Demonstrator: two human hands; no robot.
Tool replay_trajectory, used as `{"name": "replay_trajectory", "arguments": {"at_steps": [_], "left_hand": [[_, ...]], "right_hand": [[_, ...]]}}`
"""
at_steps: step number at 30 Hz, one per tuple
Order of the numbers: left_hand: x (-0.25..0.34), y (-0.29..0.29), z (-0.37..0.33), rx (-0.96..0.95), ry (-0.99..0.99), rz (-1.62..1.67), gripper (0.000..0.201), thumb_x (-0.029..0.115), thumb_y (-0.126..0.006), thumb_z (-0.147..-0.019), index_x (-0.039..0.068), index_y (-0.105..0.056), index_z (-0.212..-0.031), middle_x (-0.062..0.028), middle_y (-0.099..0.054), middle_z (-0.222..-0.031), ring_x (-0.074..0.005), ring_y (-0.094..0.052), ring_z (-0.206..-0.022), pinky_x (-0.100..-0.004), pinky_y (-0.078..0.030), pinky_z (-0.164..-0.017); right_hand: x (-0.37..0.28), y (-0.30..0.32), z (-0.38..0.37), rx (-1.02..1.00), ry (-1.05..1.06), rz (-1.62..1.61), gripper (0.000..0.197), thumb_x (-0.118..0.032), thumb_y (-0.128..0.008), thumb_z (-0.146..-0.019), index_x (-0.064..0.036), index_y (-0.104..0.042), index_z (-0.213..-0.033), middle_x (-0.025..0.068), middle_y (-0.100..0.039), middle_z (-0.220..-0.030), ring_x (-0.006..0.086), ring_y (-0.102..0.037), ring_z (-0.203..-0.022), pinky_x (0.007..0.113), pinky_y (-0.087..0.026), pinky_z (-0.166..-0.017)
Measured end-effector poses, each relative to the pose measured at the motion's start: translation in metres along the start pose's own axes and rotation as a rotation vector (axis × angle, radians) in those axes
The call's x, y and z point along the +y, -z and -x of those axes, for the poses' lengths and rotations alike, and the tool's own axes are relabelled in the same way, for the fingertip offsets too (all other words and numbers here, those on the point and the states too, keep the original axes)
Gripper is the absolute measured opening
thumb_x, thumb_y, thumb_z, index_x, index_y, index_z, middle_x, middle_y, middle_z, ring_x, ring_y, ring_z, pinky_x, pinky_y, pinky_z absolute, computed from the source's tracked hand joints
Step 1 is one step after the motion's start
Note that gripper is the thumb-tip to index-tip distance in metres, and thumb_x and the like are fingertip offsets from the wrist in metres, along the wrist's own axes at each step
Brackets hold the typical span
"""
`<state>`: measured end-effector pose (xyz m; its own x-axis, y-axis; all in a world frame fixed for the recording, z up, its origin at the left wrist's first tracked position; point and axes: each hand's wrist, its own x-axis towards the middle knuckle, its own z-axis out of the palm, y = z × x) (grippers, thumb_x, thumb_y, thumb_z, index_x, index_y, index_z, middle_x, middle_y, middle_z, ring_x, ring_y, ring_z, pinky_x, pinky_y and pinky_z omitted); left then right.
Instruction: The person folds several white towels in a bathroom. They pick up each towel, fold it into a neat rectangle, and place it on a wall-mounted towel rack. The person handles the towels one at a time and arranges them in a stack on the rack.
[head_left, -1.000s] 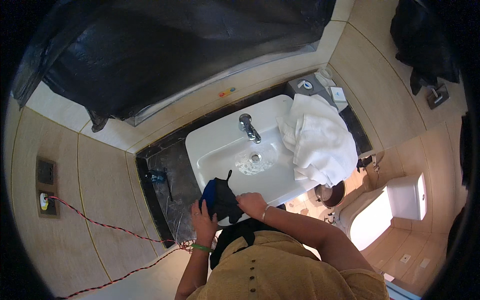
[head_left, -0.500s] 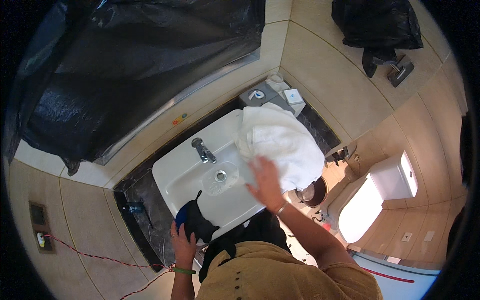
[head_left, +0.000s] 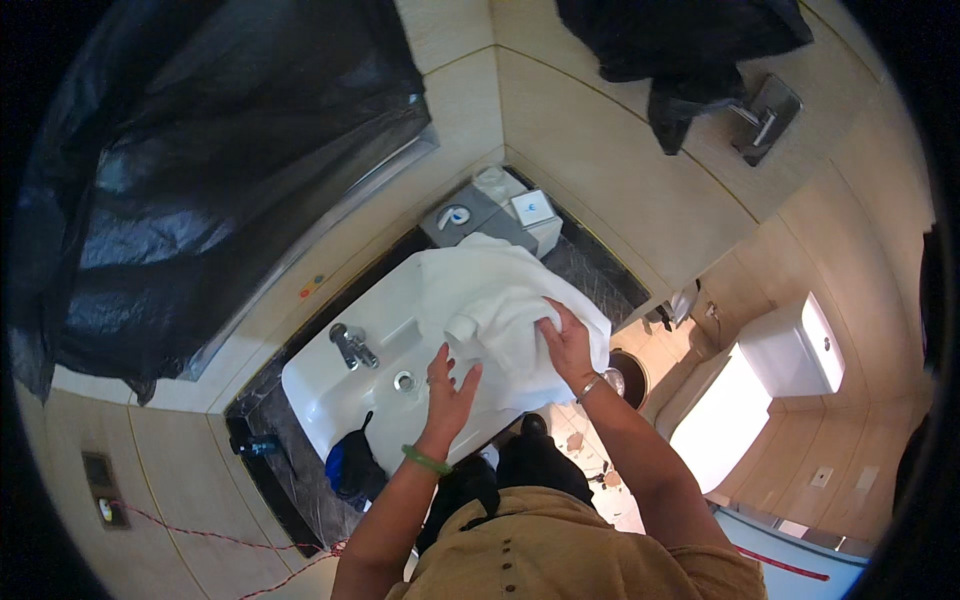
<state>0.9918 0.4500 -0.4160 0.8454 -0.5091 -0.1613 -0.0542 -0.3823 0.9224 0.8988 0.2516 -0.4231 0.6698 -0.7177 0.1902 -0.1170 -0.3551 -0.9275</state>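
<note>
A large white towel (head_left: 510, 290) lies bunched over the right half of the white washbasin (head_left: 318, 375). My right hand (head_left: 568, 348) is on the towel's right side, with its thumb and fingers pinching a fold. Beside the towel's left edge, my left hand (head_left: 452, 398) hovers above the basin, fingers apart and nothing in them. A green bangle (head_left: 427, 460) circles my left wrist. At the basin's front left corner rests a black and blue cloth item (head_left: 352, 468) with a loop, touched by neither hand. The chrome tap (head_left: 354, 347) stands behind the drain.
A grey box (head_left: 480, 215) and a white box (head_left: 535, 212) stand on the dark counter behind the towel. A blue object (head_left: 257, 446) lies at the counter's left. To the right are a bin (head_left: 630, 378) and a white toilet (head_left: 715, 420). Black plastic (head_left: 220, 190) covers the wall area.
My left hand has left the black and blue cloth item and moved right toward the towel. My right hand has gone from a blurred reach to gripping the towel. The view has shifted.
</note>
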Motion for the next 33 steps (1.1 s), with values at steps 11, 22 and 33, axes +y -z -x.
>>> {"name": "replay_trajectory", "arguments": {"at_steps": [11,22,33], "left_hand": [[0.107,-0.045,-0.003,-0.183,0.013,0.343,0.029,0.020,-0.058,-0.093,-0.001,-0.059,-0.113,-0.0078,-0.065,-0.099,-0.0133,-0.060,-0.087,-0.0277,-0.049,-0.076],[0.177,-0.023,0.073,-1.146,-0.306,0.148,0.036,0.012,-0.067,-0.086,-0.001,-0.059,-0.118,-0.0072,-0.066,-0.099,-0.0140,-0.060,-0.090,-0.0300,-0.049,-0.082],[0.160,0.010,0.112,-1.002,-0.785,-0.150,0.034,0.004,-0.068,-0.077,0.001,-0.061,-0.110,-0.0140,-0.064,-0.093,-0.0283,-0.063,-0.085,-0.0349,-0.049,-0.075]], "right_hand": [[-0.087,0.071,0.030,-0.140,0.093,0.015,0.030,-0.026,-0.063,-0.088,0.0017,-0.061,-0.100,0.0188,-0.063,-0.089,0.0352,-0.061,-0.078,0.037,-0.049,-0.069],[-0.075,0.161,0.114,-0.064,-0.139,-0.320,0.034,-0.024,-0.043,-0.099,0.0009,-0.055,-0.118,0.0080,-0.056,-0.115,0.0148,-0.052,-0.106,0.029,-0.043,-0.092],[-0.092,0.133,0.225,0.201,-0.287,-0.663,0.028,-0.016,-0.048,-0.098,-0.0034,-0.058,-0.121,-0.0014,-0.063,-0.100,0.0085,-0.057,-0.090,0.025,-0.047,-0.082]]}}
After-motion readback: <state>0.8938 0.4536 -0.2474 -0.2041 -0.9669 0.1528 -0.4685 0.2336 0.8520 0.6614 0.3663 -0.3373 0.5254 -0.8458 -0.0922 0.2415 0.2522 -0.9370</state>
